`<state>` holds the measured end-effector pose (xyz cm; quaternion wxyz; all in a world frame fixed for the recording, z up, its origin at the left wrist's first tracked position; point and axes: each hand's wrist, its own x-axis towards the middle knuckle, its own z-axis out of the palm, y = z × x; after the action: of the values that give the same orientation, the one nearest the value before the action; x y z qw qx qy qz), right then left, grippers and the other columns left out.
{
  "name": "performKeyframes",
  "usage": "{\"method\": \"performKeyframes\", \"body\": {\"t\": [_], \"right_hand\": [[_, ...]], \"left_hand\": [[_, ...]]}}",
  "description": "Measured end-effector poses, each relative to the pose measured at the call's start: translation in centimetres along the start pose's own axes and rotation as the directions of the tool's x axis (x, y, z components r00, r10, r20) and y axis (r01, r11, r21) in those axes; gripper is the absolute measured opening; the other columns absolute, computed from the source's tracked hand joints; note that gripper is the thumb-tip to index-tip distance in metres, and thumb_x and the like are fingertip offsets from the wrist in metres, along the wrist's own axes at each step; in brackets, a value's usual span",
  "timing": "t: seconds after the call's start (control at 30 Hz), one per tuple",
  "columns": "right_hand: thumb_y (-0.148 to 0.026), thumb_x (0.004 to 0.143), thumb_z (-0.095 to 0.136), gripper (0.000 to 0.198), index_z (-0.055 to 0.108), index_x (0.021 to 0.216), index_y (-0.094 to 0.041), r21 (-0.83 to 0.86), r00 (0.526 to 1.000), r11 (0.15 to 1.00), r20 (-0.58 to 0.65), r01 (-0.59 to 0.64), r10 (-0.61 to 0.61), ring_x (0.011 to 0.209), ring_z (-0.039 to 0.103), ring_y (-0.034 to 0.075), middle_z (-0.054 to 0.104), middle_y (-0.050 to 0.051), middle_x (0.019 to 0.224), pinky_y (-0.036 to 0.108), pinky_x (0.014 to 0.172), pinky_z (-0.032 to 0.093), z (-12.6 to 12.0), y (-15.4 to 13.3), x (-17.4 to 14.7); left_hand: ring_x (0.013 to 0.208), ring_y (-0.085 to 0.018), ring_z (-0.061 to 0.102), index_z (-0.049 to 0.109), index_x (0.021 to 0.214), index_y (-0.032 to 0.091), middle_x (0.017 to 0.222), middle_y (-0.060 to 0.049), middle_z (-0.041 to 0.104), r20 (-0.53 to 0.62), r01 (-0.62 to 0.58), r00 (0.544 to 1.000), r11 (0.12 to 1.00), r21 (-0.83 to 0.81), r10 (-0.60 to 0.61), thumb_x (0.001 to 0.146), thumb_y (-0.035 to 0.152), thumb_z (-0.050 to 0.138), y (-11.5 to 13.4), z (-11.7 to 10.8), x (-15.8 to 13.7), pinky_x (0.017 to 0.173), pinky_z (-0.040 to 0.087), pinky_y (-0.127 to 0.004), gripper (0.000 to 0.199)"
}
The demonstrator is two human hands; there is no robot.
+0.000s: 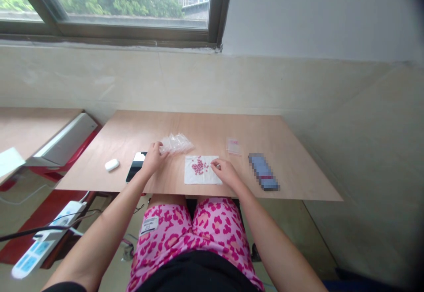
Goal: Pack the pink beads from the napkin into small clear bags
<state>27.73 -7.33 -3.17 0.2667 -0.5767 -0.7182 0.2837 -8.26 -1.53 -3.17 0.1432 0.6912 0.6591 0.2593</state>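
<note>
My left hand point(153, 158) is at the near left end of a loose pile of clear plastic bags point(178, 143), its thumb and fingers closed around the edge of a bag. To the right of the pile lies a white square sheet point(189, 179), flat on the table. Several small pink-red beads point(199, 167) are heaped on its middle, with a few scattered singly. My right hand point(226, 172) rests over the sheet's right edge, fingers curled together beside the beads. Whatever its fingertips hold is too small to make out.
A small clear bag with pink pieces in it point(234, 146) lies behind my right hand. At right is a blurred phone-shaped object point(264, 172). A dark phone point(135, 168) and a white earbud case point(111, 164) lie at left. A power strip point(49, 239) sits below the table.
</note>
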Motion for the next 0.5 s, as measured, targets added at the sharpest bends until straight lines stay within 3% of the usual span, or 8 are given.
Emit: {"method": "performKeyframes", "body": {"t": [0.17,0.27,0.4,0.5], "right_hand": [[-0.024,0.092,0.061,0.017,0.075,0.101,-0.020,0.020,1.000,1.000,-0.028,-0.011,0.011,0.081,0.070,0.019,0.078,0.006,0.097,0.028,0.077,0.053,-0.4,0.9,0.3],[-0.025,0.093,0.057,0.018,0.074,0.098,-0.020,-0.010,0.986,0.995,-0.134,-0.102,0.100,0.078,0.069,0.019,0.076,0.006,0.090,0.028,0.075,0.052,-1.5,2.4,0.7],[-0.023,0.090,0.059,0.023,0.072,0.107,-0.017,-0.153,0.921,0.976,-0.380,-0.153,0.085,0.099,0.066,0.025,0.073,0.012,0.105,0.036,0.092,0.050,-3.6,5.0,1.3],[-0.020,0.087,0.061,0.032,0.069,0.117,-0.014,-0.261,0.905,0.956,-0.425,-0.133,0.010,0.113,0.061,0.029,0.068,0.016,0.117,0.041,0.102,0.046,-4.3,6.6,1.8]], "left_hand": [[0.091,-0.025,0.065,0.052,0.118,0.018,0.121,-0.013,0.053,0.032,-0.035,0.999,0.999,0.012,0.035,0.085,0.047,0.070,0.5,0.1,-0.1,0.085,0.054,-0.041,0.047],[0.101,-0.029,0.065,0.051,0.124,0.019,0.126,-0.014,0.052,0.047,-0.064,0.997,0.998,0.006,0.063,0.085,0.046,0.070,0.3,0.3,-0.5,0.092,0.054,-0.045,0.051],[0.129,-0.036,0.054,0.034,0.148,0.020,0.139,-0.017,0.045,-0.033,-0.105,0.994,0.994,-0.038,0.104,0.083,0.041,0.070,-0.3,0.9,-1.4,0.109,0.046,-0.052,0.077],[0.139,-0.038,0.045,0.022,0.156,0.020,0.142,-0.018,0.044,-0.062,-0.148,0.987,0.988,-0.044,0.146,0.086,0.041,0.067,-0.1,0.8,-2.2,0.115,0.041,-0.056,0.086]]}}
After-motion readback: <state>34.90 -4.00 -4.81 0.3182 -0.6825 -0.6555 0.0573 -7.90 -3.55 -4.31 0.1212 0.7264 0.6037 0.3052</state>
